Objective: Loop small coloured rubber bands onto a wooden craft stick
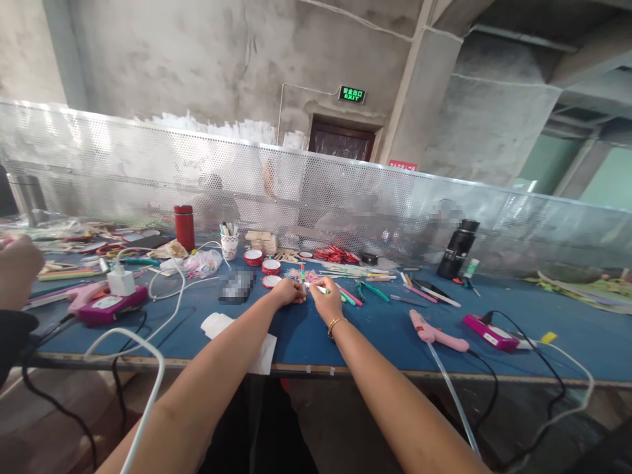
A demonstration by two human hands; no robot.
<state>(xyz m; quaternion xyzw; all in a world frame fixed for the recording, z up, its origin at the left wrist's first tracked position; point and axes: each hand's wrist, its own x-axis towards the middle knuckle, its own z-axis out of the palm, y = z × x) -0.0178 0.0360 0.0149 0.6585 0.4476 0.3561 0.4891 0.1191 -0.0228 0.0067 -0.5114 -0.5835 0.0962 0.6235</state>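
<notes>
My right hand [328, 301] pinches a white marker pen [323, 289] with a green end, its tip side pointing left. Close beside it, my left hand [289, 292] has its fingers closed on a thin upright stick [303, 270] with red and green on it. The two hands nearly meet above the blue tabletop [306, 336]. Just behind them lies a pile of small colourful pieces [310, 276]. Round red-rimmed tins [271, 266] stand left of that pile. Pliers with teal handles [375, 289] and some coloured pens [349, 296] rest right of my right hand.
A pink glue gun [437, 332] and a purple power strip [491, 332] lie right; another purple strip [113, 306] with cables sits left. Behind stand a red bottle [184, 227], a cup of pens [229, 243] and a black bottle [458, 250]. Another person's hand [20, 266] shows far left.
</notes>
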